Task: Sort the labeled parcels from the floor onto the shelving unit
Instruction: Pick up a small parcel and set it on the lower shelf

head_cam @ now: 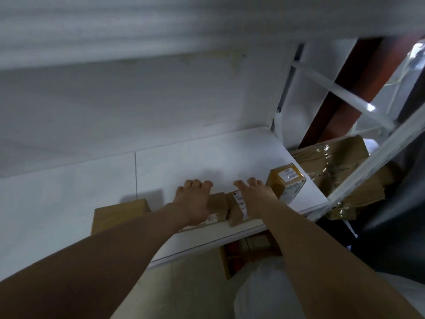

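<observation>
Left hand (193,203): fingers (195,184) curl over the brown parcel's (218,202) far edge, holding it.
Right hand (259,196): fingers (241,185) nearly straight, flat on the labelled parcel (236,212).
Parcels: under the fingers, side by side on the shelf (207,157).
Advice: the person should square both up, labels visible, clear of the yellow parcel (286,180) just right of the right fingers.

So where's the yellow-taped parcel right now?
Head view: the yellow-taped parcel stands on the white shelf near its right end, just right of the right hand, which rests on a brown parcel.

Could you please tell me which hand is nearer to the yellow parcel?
Right. The right hand lies just left of the yellow parcel; the left hand is farther left, holding a brown parcel.
</observation>
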A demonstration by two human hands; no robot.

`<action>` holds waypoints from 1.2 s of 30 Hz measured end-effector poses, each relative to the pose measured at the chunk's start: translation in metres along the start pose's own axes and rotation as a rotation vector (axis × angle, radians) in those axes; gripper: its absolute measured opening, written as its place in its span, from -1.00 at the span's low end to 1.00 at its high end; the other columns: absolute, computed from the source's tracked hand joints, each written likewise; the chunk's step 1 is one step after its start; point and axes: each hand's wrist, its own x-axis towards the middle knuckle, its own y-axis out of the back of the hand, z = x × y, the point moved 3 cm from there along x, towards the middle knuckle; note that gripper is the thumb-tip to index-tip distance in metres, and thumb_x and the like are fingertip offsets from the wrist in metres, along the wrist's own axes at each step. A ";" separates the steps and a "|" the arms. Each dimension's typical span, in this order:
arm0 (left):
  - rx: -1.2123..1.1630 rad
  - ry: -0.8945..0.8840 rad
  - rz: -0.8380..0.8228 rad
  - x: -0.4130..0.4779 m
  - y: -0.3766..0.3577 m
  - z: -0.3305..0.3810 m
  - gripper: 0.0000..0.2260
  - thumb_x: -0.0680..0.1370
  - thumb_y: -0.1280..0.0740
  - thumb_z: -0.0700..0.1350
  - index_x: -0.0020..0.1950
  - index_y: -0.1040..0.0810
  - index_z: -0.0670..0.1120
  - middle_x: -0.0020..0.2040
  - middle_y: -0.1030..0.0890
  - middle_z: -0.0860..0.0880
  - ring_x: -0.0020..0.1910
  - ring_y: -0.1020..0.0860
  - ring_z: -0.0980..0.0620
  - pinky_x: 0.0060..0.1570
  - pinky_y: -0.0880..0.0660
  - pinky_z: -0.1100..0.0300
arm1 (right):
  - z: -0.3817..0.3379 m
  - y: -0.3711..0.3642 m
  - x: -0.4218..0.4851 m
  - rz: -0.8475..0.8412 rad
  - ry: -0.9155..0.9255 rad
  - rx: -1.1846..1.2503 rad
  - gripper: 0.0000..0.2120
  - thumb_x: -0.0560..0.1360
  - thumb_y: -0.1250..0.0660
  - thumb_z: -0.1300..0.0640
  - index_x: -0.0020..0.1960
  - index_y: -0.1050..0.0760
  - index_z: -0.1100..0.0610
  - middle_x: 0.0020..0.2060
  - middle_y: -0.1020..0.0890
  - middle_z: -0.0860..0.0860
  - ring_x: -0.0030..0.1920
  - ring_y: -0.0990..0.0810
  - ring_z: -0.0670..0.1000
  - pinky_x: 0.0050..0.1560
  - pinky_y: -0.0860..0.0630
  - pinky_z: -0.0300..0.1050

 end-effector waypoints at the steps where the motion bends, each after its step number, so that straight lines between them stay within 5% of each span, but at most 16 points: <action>1: -0.004 0.006 -0.001 -0.009 0.012 -0.003 -0.32 0.50 -0.37 0.00 0.55 -0.14 0.02 0.44 -0.32 -0.12 0.41 -0.24 -0.17 0.32 -0.26 -0.07 | -0.009 0.011 -0.005 -0.007 0.010 0.010 -0.31 0.49 -0.38 0.27 0.52 -0.17 0.01 0.34 -0.38 0.17 0.34 -0.42 0.20 0.31 -0.44 0.12; 6: -0.058 0.043 0.038 -0.072 0.070 -0.030 -0.64 0.54 -0.27 -0.12 0.35 -0.46 -0.01 0.24 -0.56 -0.08 0.24 -0.45 -0.11 0.13 -0.42 0.11 | -0.085 0.068 -0.031 -0.054 0.124 -0.002 -0.78 0.56 -0.31 0.20 0.19 -0.56 0.16 0.11 -0.62 0.11 0.08 -0.60 0.11 0.12 -0.58 0.00; 12: -0.170 0.151 0.075 -0.171 0.109 -0.092 -0.88 0.55 -0.27 -0.13 0.06 -0.53 -0.02 0.14 -0.60 -0.09 0.12 -0.55 -0.12 -0.07 -0.40 0.18 | -0.214 0.114 -0.067 -0.127 0.261 -0.059 -0.77 0.59 -0.25 0.29 0.17 -0.62 0.25 0.16 -0.64 0.15 0.17 -0.61 0.13 0.25 -0.55 0.01; 17: -0.272 0.253 0.114 -0.272 0.110 -0.170 -0.81 0.57 -0.26 -0.14 0.15 -0.56 -0.09 0.16 -0.60 -0.11 0.12 -0.54 -0.13 0.06 -0.47 0.11 | -0.325 0.116 -0.115 -0.116 0.370 -0.055 -0.78 0.57 -0.25 0.28 0.10 -0.64 0.28 0.09 -0.67 0.18 0.12 -0.64 0.15 0.20 -0.58 0.02; 23: -0.371 0.440 0.133 -0.438 0.058 -0.288 -0.83 0.56 -0.31 -0.13 0.12 -0.60 -0.09 0.13 -0.62 -0.08 0.09 -0.56 -0.12 0.03 -0.50 0.11 | -0.484 0.061 -0.180 -0.186 0.465 0.025 -0.79 0.57 -0.35 0.24 0.11 -0.61 0.37 0.06 -0.69 0.27 -0.13 -0.59 0.07 0.00 -0.58 -0.01; 27: -0.442 0.638 0.055 -0.558 -0.002 -0.367 -0.86 0.55 -0.31 -0.12 0.04 -0.61 -0.12 0.05 -0.62 -0.13 -0.01 -0.56 -0.11 -0.02 -0.50 0.09 | -0.604 -0.010 -0.236 -0.324 0.562 0.007 -0.79 0.53 -0.31 0.32 0.11 -0.62 0.37 0.06 -0.68 0.29 -0.07 -0.65 0.15 0.03 -0.60 -0.01; 32: -0.662 0.900 0.029 -0.681 -0.083 -0.432 -0.80 0.54 -0.32 -0.18 0.12 -0.62 -0.19 0.07 -0.66 -0.16 -0.05 -0.61 -0.10 -0.16 -0.49 0.18 | -0.726 -0.106 -0.296 -0.484 0.699 0.034 -0.78 0.53 -0.27 0.26 -0.22 -0.60 0.07 -0.14 -0.69 0.07 -0.07 -0.68 0.09 0.01 -0.64 0.00; 36: -0.896 1.059 0.007 -0.733 -0.147 -0.458 -0.80 0.56 -0.31 -0.20 0.14 -0.62 -0.22 0.04 -0.68 -0.17 -0.13 -0.63 -0.03 -0.35 -0.49 0.27 | -0.783 -0.179 -0.321 -0.642 0.700 0.040 -0.85 0.56 -0.34 0.17 -0.15 -0.61 0.02 -0.10 -0.67 -0.01 -0.10 -0.65 0.00 -0.09 -0.63 -0.09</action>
